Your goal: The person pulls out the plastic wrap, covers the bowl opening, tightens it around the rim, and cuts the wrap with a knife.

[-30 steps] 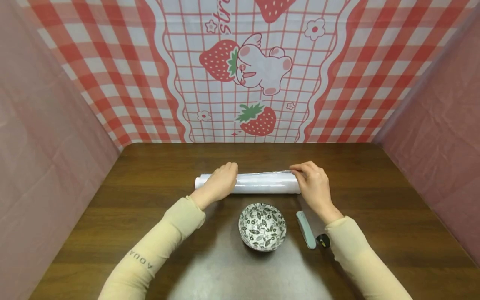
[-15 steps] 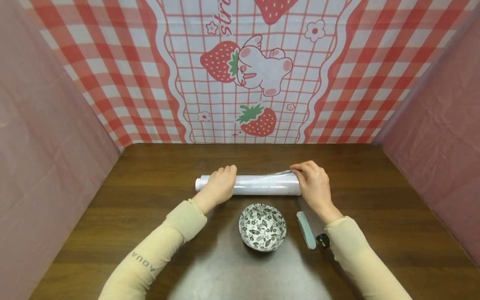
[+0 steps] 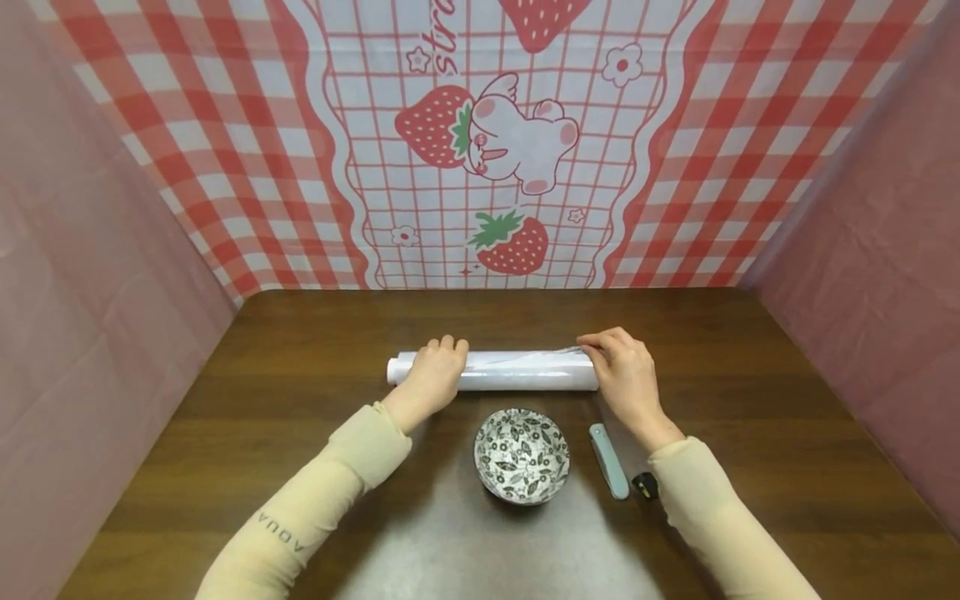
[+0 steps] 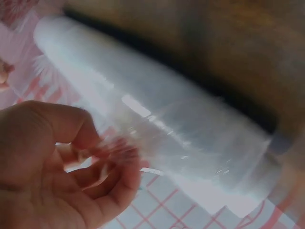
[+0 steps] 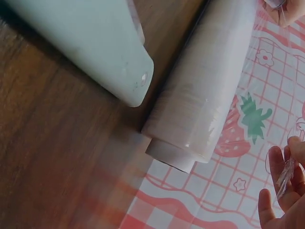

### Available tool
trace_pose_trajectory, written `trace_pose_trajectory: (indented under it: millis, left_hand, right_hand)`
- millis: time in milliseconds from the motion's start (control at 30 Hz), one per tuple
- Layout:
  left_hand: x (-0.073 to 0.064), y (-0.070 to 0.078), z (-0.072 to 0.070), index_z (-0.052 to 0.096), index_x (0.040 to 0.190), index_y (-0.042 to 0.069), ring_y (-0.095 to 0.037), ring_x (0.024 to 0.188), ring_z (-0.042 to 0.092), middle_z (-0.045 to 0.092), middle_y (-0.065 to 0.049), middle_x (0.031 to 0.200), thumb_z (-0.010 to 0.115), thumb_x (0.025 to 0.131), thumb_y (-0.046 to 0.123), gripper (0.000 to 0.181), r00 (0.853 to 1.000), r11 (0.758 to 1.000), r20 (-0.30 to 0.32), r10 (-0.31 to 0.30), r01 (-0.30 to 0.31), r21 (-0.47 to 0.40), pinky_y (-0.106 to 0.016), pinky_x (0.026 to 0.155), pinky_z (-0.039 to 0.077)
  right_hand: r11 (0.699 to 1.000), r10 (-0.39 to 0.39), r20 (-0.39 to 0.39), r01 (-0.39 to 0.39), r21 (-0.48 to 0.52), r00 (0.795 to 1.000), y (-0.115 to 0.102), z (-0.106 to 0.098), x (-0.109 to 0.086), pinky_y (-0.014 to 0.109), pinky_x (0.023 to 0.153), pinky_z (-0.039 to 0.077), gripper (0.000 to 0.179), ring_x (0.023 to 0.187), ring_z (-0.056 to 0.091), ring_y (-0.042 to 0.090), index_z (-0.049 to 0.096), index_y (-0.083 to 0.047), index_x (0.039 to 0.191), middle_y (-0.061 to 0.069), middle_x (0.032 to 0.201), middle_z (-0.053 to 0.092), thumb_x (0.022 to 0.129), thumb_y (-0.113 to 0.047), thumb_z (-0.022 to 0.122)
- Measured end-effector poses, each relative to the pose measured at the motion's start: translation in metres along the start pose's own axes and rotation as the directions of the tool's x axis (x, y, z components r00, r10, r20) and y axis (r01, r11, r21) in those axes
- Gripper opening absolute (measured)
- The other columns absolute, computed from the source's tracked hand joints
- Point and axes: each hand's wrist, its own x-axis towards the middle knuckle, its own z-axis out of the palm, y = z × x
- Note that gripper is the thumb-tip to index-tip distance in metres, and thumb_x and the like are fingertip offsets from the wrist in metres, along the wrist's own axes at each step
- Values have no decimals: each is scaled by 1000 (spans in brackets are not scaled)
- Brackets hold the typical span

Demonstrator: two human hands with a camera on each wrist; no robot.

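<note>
Glare whitens the table [image 3: 487,554] and streaks the plastic roll [image 3: 525,377]; the left wrist view (dimmer) is blurred.

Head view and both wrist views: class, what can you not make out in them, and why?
Head: left hand hides its own fingertips.
Head: black object, too small to identify.
Left wrist: film, edge too blurred to trace.
Right wrist: roll, far end cut off by top edge.
Right wrist: pale green tool, likewise cut off.

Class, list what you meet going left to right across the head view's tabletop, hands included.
Left hand, leaf-patterned bowl, apparently a mint-green folding knife, small black object. The plastic wrap roll and right hand overlap others, so they are left out.
</note>
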Motion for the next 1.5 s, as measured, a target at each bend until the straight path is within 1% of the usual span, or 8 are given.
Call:
trace_pose_trajectory:
  millis: [300, 433, 533, 633, 867, 1067, 1267, 1500]
  left_hand:
    - [7, -4, -15, 53, 81, -2, -33, 69, 58, 57, -19, 77, 60, 70, -11, 16, 995, 991, 103, 16, -3, -132, -39, 62, 50]
    - [2, -3, -6, 52, 79, 1, -27, 65, 56, 56, -14, 74, 63, 70, -7, 17, 999, 999, -48, 16, -14, 34, -34, 54, 48]
    - [-4, -3, 3, 51, 79, 4, -23, 62, 54, 54, -10, 71, 63, 73, 0, 14, 987, 980, -159, -8, 40, 194, -30, 49, 44]
    - [-9, -5, 8, 50, 78, 5, -22, 61, 54, 52, -8, 70, 63, 73, 4, 14, 983, 967, -174, -50, 92, 237, -30, 49, 43]
    - [-18, -6, 1, 49, 82, 2, -26, 66, 54, 51, -11, 74, 67, 67, 2, 24, 992, 983, -73, -100, 110, 145, -33, 53, 46]
    - [-21, -8, -1, 49, 80, 2, -24, 65, 54, 50, -12, 74, 64, 73, 1, 16, 992, 982, -107, -64, 82, 172, -31, 50, 46]
    - [-17, -25, -9, 51, 80, -1, -30, 64, 58, 56, -15, 74, 60, 74, -6, 13, 993, 994, -53, -105, 104, -31, -37, 51, 50]
    - [-19, -39, -19, 55, 74, 3, -29, 61, 60, 57, -10, 69, 61, 78, 0, 8, 978, 983, -140, -156, 140, -118, -39, 50, 49]
  right_hand:
    - [1000, 1, -1, -1, 5, 1000, 0, 1, -1, 45, 73, 41, 8, 78, 60, 27, 71, -6, 86, 9, 82, 64, 78, -7, 69]
    - [1000, 9, 7, -9, -4, 1000, 1, 1, -2, 45, 73, 41, 8, 77, 60, 27, 71, -6, 86, 8, 81, 64, 79, -7, 68]
    - [1000, 4, -2, -4, -9, 1000, 1, 2, -1, 45, 73, 41, 8, 76, 59, 27, 71, -6, 86, 8, 80, 63, 79, -7, 68]
    - [1000, -1, -19, 0, -8, 1000, 2, 2, 1, 44, 72, 41, 7, 76, 59, 27, 71, -6, 86, 8, 80, 62, 79, -7, 68]
    - [1000, 3, -11, -3, -12, 1000, 3, 3, 2, 44, 71, 41, 7, 75, 59, 27, 71, -6, 85, 7, 79, 62, 79, -8, 68]
    - [1000, 10, -5, -10, -17, 1000, 4, 5, -1, 44, 70, 41, 7, 75, 59, 27, 71, -6, 85, 7, 79, 62, 79, -8, 68]
    - [1000, 13, -9, -13, -12, 1000, 6, 6, -2, 45, 70, 41, 7, 75, 59, 27, 71, -6, 86, 8, 79, 62, 79, -8, 68]
    - [1000, 8, -3, -8, -23, 1000, 6, 4, -4, 45, 72, 41, 10, 77, 59, 28, 71, -5, 89, 8, 81, 63, 80, -9, 67]
